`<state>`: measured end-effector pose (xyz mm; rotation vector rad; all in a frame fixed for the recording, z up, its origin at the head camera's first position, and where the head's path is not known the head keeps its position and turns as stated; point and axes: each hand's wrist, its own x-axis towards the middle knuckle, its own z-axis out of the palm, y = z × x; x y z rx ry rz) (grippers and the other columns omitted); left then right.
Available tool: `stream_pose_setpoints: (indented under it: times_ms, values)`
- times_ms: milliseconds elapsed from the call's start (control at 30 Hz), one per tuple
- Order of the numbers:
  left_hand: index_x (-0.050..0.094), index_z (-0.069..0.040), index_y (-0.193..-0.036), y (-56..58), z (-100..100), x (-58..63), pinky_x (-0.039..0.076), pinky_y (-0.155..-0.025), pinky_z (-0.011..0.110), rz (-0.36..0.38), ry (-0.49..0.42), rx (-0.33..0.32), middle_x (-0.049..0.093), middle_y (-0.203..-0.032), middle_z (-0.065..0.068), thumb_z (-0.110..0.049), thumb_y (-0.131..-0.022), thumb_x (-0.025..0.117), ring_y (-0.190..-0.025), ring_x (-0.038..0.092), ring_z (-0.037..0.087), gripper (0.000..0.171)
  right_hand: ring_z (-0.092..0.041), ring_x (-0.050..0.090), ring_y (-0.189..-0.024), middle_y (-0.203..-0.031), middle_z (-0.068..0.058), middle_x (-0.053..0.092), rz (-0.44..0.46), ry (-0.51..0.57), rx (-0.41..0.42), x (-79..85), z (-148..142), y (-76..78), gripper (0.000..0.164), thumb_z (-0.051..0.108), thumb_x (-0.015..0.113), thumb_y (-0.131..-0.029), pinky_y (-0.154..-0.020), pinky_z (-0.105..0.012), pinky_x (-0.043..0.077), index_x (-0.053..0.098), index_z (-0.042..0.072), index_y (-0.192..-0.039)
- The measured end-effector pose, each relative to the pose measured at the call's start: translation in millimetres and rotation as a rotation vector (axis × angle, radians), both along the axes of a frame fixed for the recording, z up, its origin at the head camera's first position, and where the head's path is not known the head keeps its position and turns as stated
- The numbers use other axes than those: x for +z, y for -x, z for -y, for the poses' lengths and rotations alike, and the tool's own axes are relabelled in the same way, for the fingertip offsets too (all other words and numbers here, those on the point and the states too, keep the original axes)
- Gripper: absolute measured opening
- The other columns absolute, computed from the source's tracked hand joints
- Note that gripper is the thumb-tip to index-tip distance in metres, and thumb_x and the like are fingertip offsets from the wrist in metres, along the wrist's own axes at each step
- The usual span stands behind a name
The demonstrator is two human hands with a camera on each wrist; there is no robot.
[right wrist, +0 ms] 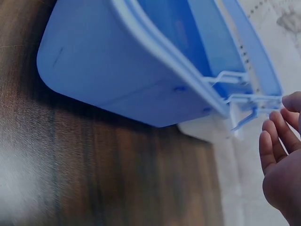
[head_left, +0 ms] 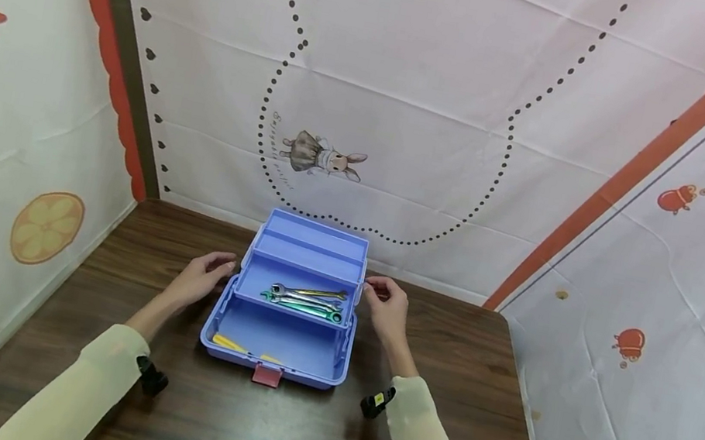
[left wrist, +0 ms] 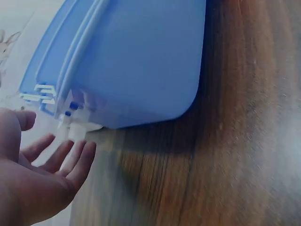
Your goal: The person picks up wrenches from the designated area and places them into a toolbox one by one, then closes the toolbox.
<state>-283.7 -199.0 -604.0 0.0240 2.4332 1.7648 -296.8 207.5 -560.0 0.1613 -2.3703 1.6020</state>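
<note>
A blue toolbox (head_left: pixel 207 328) stands with its stepped trays raised and swung back. Several wrenches (head_left: pixel 310 301), gold, silver and green, lie in the lower tray (head_left: pixel 253 280). In the box bottom are yellow handles (head_left: pixel 228 343), partly hidden by the front wall. My left hand (head_left: pixel 204 279) is beside the left end of the trays, fingers loosely bent and holding nothing; in the left wrist view its fingertips (left wrist: pixel 87 148) are near the hinge links. On the other side, my right hand (head_left: pixel 388 309) has its fingertips (right wrist: pixel 265 139) right at the tray links (right wrist: pixel 254 99), fingers relaxed.
A red latch (head_left: pixel 267 376) hangs at the box's front. The dark wooden table (head_left: pixel 257 439) extends around the box. Printed white cloth (head_left: pixel 400 150) hangs close behind it, with more cloth at both sides. Each wrist wears a black strap-on camera (head_left: pixel 153 378).
</note>
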Motion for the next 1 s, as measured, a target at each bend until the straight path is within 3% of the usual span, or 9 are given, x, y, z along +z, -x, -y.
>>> stream_pose_setpoints:
  times_ms: [100,200,333,433,600,833,1000]
  values:
    - [0.042,-0.003,-0.160,9.1,-4.4,-2.8,0.047,-0.112,0.055,0.020,0.032,0.026,0.051,-0.152,0.027,-0.042,-0.114,0.048,-0.139,0.051,0.041,0.061,-0.023,0.065,-0.091,-0.101,-0.014,0.074,0.040,0.020,-0.056,-11.8,0.6,4.8,0.014,0.007,0.075,-0.099,-0.080,-0.026,0.053,0.076,-0.002,-0.110]
    - [0.040,-0.003,-0.161,16.1,-7.2,-6.4,0.049,-0.110,0.050,0.073,-0.008,0.040,0.052,-0.152,0.026,-0.042,-0.114,0.047,-0.139,0.052,0.039,0.061,-0.023,0.065,-0.094,-0.105,-0.016,0.073,0.099,0.031,-0.085,-23.8,2.2,7.4,0.017,0.007,0.073,-0.099,-0.081,-0.027,0.052,0.075,-0.003,-0.113]
    - [0.040,-0.003,-0.162,22.7,-10.5,-10.9,0.053,-0.104,0.042,0.168,-0.106,0.034,0.051,-0.155,0.024,-0.041,-0.114,0.048,-0.137,0.053,0.035,0.062,-0.024,0.066,-0.101,-0.113,-0.018,0.073,0.194,0.042,-0.055,-34.5,5.1,7.5,0.022,0.006,0.068,-0.103,-0.084,-0.029,0.055,0.072,-0.004,-0.122]
    - [0.040,-0.002,-0.161,25.7,-12.7,-13.1,0.048,-0.110,0.046,0.198,-0.114,0.021,0.048,-0.158,0.024,-0.041,-0.114,0.048,-0.141,0.048,0.035,0.062,-0.025,0.067,-0.103,-0.116,-0.021,0.071,0.258,0.059,-0.013,-37.9,7.9,5.7,0.025,0.005,0.062,-0.106,-0.085,-0.032,0.059,0.069,-0.006,-0.128]
    - [0.044,-0.002,-0.160,29.8,-15.4,-16.4,0.034,-0.122,0.056,0.173,-0.066,0.001,0.045,-0.160,0.024,-0.036,-0.114,0.049,-0.149,0.039,0.038,0.057,-0.023,0.067,-0.101,-0.117,-0.022,0.070,0.333,0.072,0.015,-38.8,9.6,3.1,0.029,0.006,0.055,-0.110,-0.084,-0.033,0.059,0.066,-0.009,-0.132]
    - [0.045,-0.003,-0.159,31.6,-13.1,-10.9,0.036,-0.120,0.057,0.131,-0.031,-0.017,0.045,-0.160,0.025,-0.028,-0.114,0.048,-0.147,0.041,0.039,0.052,-0.020,0.063,-0.104,-0.127,-0.029,0.065,0.370,0.084,0.154,-29.9,7.3,1.3,0.036,0.003,0.048,-0.111,-0.089,-0.036,0.058,0.056,-0.015,-0.140]
    - [0.048,-0.002,-0.157,33.5,-17.3,-12.6,0.041,-0.116,0.053,0.097,-0.025,0.021,0.048,-0.158,0.025,-0.024,-0.113,0.051,-0.143,0.046,0.037,0.050,-0.017,0.062,-0.099,-0.122,-0.026,0.068,0.341,0.085,0.114,-38.3,8.8,2.9,0.036,0.001,0.048,-0.110,-0.083,-0.027,0.055,0.057,-0.013,-0.142]
